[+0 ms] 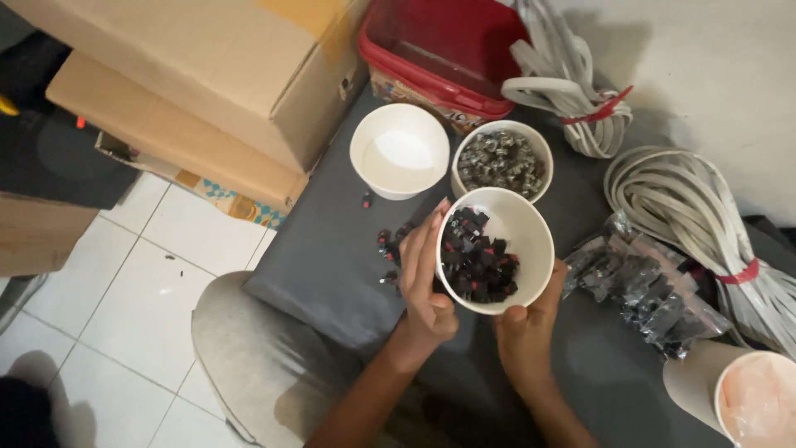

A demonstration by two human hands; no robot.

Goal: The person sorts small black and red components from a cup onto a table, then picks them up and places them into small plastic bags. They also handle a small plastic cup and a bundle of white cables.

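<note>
Both hands cup a white bowl of black-and-red parts (495,249). Left hand (427,278) fingers press its left wall. Right hand (526,328) fingers wrap beneath, thumb on its near rim.

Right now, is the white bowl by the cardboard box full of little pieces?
No, that white bowl looks empty inside, while the bowl in both hands holds the small black and red pieces.

Left hand (424,278) and right hand (528,319) hold white bowl (531,236); black parts (474,259) inside.
</note>
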